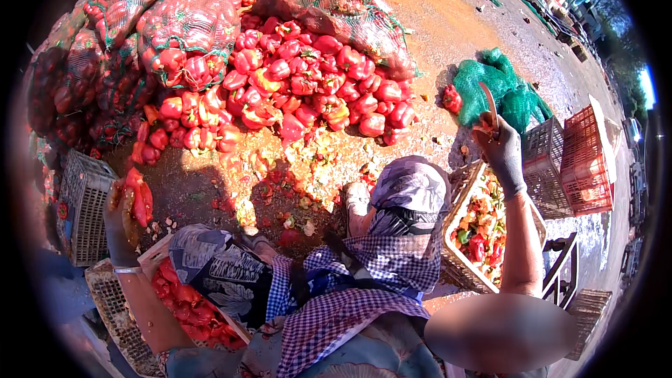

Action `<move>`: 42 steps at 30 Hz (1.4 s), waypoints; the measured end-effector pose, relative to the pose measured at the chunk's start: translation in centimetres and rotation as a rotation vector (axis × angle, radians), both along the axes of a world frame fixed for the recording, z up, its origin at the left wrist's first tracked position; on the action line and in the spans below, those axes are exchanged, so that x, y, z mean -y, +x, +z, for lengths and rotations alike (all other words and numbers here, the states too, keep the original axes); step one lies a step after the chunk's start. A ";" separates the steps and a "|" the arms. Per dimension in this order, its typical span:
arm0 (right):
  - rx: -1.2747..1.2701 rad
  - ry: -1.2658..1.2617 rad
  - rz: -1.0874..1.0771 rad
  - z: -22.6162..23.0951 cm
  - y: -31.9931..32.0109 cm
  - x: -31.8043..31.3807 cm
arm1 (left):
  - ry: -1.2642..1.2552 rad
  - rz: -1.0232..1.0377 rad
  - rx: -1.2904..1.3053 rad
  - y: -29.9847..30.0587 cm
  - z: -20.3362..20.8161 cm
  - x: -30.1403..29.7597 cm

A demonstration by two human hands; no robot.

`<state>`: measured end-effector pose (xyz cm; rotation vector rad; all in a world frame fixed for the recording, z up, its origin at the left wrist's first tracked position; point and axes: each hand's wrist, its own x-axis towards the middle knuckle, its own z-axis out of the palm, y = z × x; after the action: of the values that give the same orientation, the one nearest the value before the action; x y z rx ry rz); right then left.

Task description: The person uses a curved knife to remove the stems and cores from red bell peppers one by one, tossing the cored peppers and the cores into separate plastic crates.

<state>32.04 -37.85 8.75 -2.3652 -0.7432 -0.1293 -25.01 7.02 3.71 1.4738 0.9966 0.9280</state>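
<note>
One grey crate (85, 213) is seen at the far left, just below nine o'clock from the middle of the view. Beside it, between eight and nine, the left hand (120, 220) is raised in a stained glove; its fingers are curled only partway, and a red pepper (141, 199) is pinched between them and the thumb. Whether that pepper is whole or cut cannot be told. Between seven and eight o'clock, a dirty pale crate (115, 301) is set under the left forearm, and next to it a second crate (152, 255) is filled with glossy red pieces (192, 308). Bulging mesh sacks (189, 21) are heaped between ten and eleven. At their foot, around eleven and twelve, loose red peppers (308, 84) are piled, with scraps (315, 168) strewn on the ground before them. Toward six, a checked cloth (329, 329) is draped over the lap. At four, a cream crate (465, 266) is loaded with cut bits (479, 227). Above it, at three, the right hand (500, 150), gloved in grey, is closed round a knife (488, 101), its curved blade pointed upward. Green netting (483, 87) is bunched at two, and a red crate (586, 157) is placed farther out at three.
</note>
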 end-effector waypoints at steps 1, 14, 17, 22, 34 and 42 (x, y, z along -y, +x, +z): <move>-0.047 0.001 -0.061 -0.6 0.9 3.7 | -0.016 -0.094 -0.084 -3.1 0.4 1.0; -0.086 -0.035 -0.113 -9.9 6.2 2.8 | 0.347 0.063 -0.732 -3.3 -0.3 1.2; -0.614 0.156 -0.258 -15.8 8.0 -3.3 | 0.045 0.000 -0.357 8.1 0.2 1.0; -0.818 0.251 -0.471 -27.9 13.8 -8.1 | -0.006 -0.153 -0.251 22.9 -2.1 3.0; -1.218 0.634 -0.354 -36.5 20.9 -15.7 | -0.177 -0.166 -0.278 26.5 -7.0 2.1; -0.943 0.635 -0.309 -34.3 15.5 -15.7 | -0.124 -0.140 -0.129 25.6 -7.6 3.8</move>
<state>47.56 -22.19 -25.52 -1.6212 0.1235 0.5156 0.57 3.24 -3.90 1.4927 1.0118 0.6656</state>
